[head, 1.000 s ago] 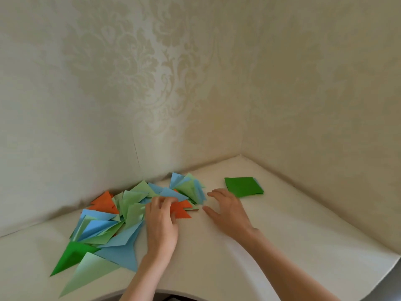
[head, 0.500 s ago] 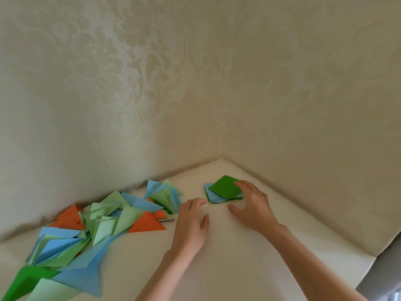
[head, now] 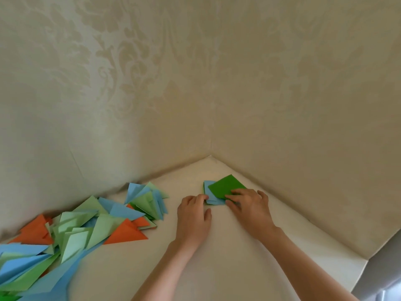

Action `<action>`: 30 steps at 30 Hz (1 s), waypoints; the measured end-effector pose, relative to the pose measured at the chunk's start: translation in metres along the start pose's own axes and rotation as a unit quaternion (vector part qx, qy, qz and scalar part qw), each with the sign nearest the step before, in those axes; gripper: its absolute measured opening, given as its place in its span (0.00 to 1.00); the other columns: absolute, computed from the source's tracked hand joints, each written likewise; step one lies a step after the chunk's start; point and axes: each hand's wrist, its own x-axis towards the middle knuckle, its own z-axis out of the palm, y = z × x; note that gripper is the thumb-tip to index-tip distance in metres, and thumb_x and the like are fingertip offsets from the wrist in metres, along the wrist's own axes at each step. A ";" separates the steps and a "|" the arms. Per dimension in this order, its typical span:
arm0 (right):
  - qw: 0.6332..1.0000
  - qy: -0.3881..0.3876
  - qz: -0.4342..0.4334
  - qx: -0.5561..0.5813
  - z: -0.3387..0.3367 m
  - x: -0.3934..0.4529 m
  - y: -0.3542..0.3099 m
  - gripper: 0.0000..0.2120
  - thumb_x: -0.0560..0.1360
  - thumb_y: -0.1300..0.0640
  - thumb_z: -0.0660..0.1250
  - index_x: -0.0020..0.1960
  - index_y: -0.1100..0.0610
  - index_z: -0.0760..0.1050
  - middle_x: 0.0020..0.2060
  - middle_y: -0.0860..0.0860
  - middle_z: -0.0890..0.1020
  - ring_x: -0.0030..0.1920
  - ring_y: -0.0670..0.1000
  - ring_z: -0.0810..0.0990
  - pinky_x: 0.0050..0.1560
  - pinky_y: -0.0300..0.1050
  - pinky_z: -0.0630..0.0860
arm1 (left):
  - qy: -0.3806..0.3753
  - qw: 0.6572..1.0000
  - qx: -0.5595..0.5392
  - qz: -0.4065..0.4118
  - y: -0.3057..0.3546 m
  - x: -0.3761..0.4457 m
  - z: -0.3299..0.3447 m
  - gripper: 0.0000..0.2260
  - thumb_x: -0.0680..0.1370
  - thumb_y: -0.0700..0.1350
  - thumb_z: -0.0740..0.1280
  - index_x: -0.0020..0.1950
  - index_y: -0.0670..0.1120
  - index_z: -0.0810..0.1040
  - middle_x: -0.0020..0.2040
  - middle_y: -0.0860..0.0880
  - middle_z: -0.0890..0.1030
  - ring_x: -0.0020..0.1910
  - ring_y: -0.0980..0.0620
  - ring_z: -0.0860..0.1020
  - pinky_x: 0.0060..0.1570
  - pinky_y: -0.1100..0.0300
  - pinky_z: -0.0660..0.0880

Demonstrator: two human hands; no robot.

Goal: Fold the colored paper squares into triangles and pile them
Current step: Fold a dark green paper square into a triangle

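Observation:
A small stack of paper squares (head: 223,187) lies near the table's far corner, a dark green sheet on top and light blue sheets under it. My right hand (head: 249,206) rests on the stack's near right edge, fingertips on the green sheet. My left hand (head: 193,216) touches the stack's left edge, fingers curled at the blue sheets; whether it pinches one I cannot tell. A pile of folded triangles (head: 86,227) in orange, blue and green spreads over the left of the table.
The cream table (head: 227,263) fits into a corner between two patterned walls (head: 195,83). Its right edge (head: 360,276) drops off at the lower right. The triangle pile runs along the left wall to the frame's bottom left.
Both hands have moved away from the triangle pile to the stack of squares. The green top sheet has slid askew, baring the blue sheets. The view has swung to the right.

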 end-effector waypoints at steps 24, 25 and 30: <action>0.982 0.085 -0.097 0.140 0.005 -0.092 -0.077 0.12 0.73 0.44 0.62 0.42 0.45 0.83 0.41 0.39 0.81 0.44 0.44 0.79 0.41 0.43 0.74 | 0.006 0.993 -0.050 0.108 -0.033 -0.071 -0.044 0.10 0.72 0.39 0.64 0.47 0.51 0.81 0.47 0.59 0.75 0.48 0.59 0.71 0.50 0.68 0.68; 0.981 0.072 -0.085 0.161 0.004 -0.091 -0.076 0.12 0.73 0.43 0.62 0.43 0.45 0.83 0.42 0.38 0.80 0.45 0.42 0.78 0.43 0.44 0.74 | 0.004 0.993 -0.052 0.101 -0.033 -0.070 -0.044 0.09 0.72 0.40 0.64 0.46 0.51 0.81 0.46 0.60 0.76 0.48 0.59 0.72 0.50 0.66 0.69; 0.967 0.047 -0.039 0.247 0.001 -0.087 -0.074 0.05 0.70 0.47 0.70 0.40 0.47 0.82 0.39 0.37 0.79 0.44 0.39 0.78 0.45 0.37 0.74 | 0.005 0.994 -0.084 0.072 -0.030 -0.069 -0.045 0.07 0.72 0.51 0.63 0.42 0.53 0.81 0.44 0.61 0.76 0.48 0.60 0.73 0.49 0.69 0.68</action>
